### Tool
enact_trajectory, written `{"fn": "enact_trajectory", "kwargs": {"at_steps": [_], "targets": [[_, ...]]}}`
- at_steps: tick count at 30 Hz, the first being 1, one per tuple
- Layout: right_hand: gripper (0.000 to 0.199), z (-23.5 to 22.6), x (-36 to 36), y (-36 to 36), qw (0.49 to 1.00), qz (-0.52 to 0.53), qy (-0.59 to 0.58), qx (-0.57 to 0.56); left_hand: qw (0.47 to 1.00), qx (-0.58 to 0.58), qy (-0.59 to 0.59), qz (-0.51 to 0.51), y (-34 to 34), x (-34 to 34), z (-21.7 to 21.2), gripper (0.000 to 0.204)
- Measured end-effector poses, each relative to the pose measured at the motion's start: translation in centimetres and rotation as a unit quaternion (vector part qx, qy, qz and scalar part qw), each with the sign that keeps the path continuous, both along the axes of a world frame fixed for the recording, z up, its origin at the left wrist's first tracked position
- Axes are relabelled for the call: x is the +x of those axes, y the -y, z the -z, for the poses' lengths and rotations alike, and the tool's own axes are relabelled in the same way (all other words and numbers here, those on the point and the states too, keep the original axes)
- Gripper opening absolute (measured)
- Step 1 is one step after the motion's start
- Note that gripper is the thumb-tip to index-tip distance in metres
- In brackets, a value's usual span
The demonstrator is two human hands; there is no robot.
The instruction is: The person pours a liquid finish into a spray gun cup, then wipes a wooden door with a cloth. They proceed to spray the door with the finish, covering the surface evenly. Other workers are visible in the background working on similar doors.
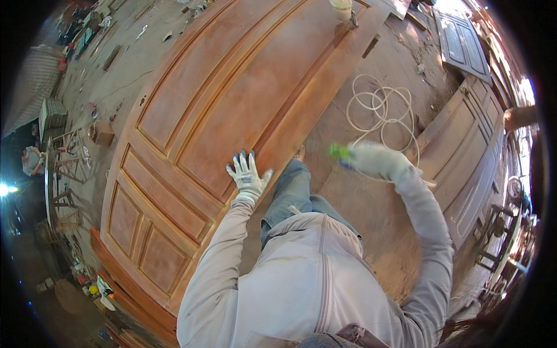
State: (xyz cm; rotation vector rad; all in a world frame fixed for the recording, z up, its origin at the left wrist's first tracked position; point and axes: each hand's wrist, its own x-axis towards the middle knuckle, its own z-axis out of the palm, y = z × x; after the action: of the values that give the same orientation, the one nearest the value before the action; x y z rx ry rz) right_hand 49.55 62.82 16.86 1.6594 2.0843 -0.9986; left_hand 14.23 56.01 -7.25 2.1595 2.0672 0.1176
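A large reddish-brown wooden door (243, 110) with raised mouldings and recessed panels lies in front of me and to my left. My left hand (248, 180), in a pale work glove, rests on the door near its right edge with the fingers spread. Out over the floor, off the door's right side, my gloved right hand (380, 161) is smeared by motion. It grips a small bright green object (338, 152) too blurred to name. A pale cup-like container (341, 8) stands on the far end of the door.
A coiled pale hose (383, 110) lies on the floor to the right. Beyond it are a brown panelled door (464, 139) and a grey door (462, 43). At left stand a cardboard box (102, 133) and a long rack (52, 185); another person (32, 160) is at far left.
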Motion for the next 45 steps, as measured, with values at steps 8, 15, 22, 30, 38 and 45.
{"fn": "enact_trajectory", "kwargs": {"at_steps": [8,15,22,30,38,45], "targets": [[0.048,2.0,-0.4,-7.4,0.938,-0.036,-0.153,-0.310,0.991,0.031,0.075,0.110,-3.2,5.5,0.7,0.091],[0.052,0.7,12.0,-11.3,0.956,-0.052,0.013,-0.287,0.989,0.038,0.130,0.053,-3.7,5.7,0.5,0.090],[0.044,0.9,0.3,-26.4,0.981,0.033,-0.183,0.057,0.981,0.052,0.146,0.121,-14.0,9.0,-0.5,0.070],[0.060,1.6,-6.7,-48.7,0.965,0.056,-0.144,0.214,0.982,0.125,0.142,0.004,-22.4,11.6,-2.9,0.059],[0.076,-3.9,26.1,-56.7,0.955,0.256,0.004,0.152,0.979,0.053,0.101,-0.171,-13.8,10.0,-1.6,0.051],[0.072,-7.9,34.5,-39.2,0.954,0.165,0.080,-0.237,0.965,0.032,0.172,-0.193,-20.0,22.7,-6.7,0.042]]}}
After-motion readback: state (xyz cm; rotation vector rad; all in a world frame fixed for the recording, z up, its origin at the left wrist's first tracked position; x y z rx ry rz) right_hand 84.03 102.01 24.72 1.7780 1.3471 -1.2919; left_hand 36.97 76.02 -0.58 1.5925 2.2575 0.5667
